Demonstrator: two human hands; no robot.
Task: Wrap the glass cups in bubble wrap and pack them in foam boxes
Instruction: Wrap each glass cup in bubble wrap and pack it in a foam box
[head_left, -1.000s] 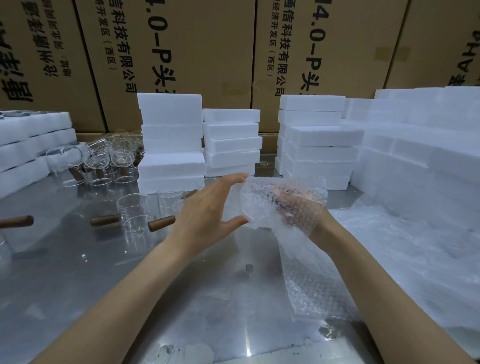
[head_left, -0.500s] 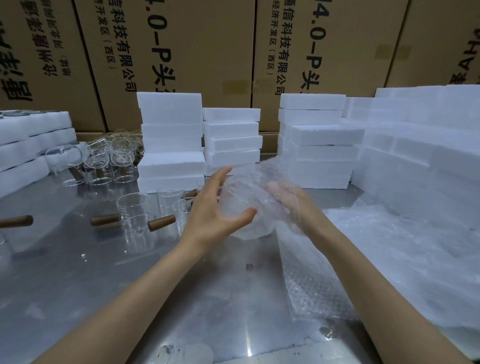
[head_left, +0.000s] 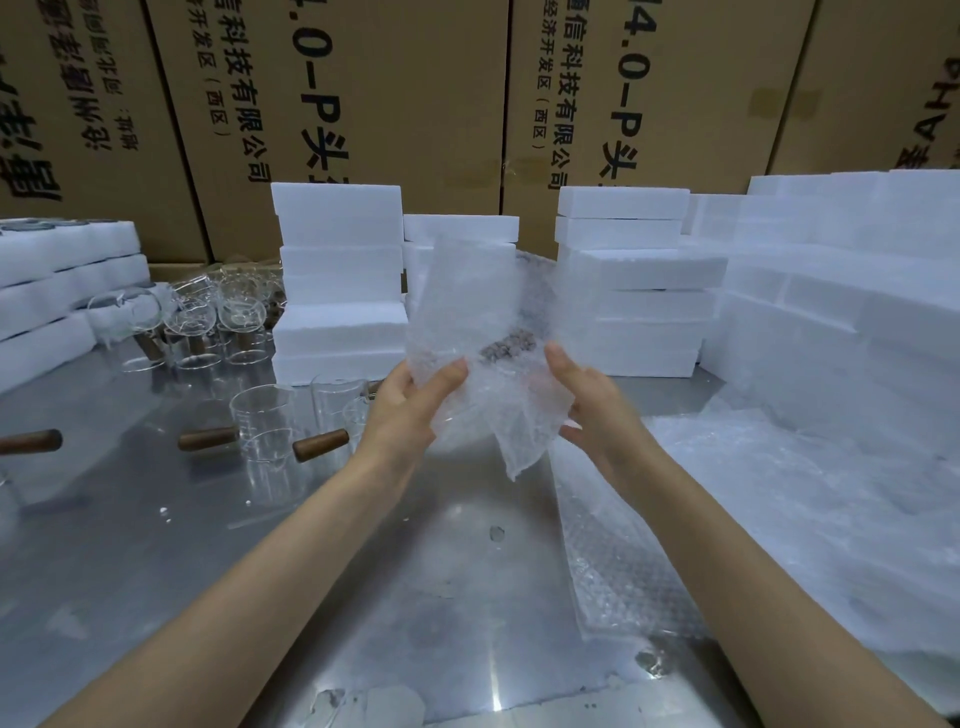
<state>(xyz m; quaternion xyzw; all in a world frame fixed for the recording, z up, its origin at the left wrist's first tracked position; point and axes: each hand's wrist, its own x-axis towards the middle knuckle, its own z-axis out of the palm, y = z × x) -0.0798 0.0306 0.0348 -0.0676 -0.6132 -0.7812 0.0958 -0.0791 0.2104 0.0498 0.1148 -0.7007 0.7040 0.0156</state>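
Between both hands, left hand (head_left: 410, 410) pinches the bubble-wrapped cup (head_left: 488, 374); right hand (head_left: 597, 410) cups it, fingers relaxed.

Bare steel table (head_left: 415, 597) runs open down the near centre between the forearms. Left: glass cups (head_left: 275, 415) with wooden handles (head_left: 319, 444) crowd the mid-table, more cups (head_left: 218, 317) bunched far left. Far edge blocked by foam box stacks (head_left: 337, 291), (head_left: 634, 291); a narrow gap between them is partly filled by a lower stack (head_left: 462, 228). Right side walled by foam (head_left: 841, 312), loose bubble wrap sheets (head_left: 779, 519) covering the table there.
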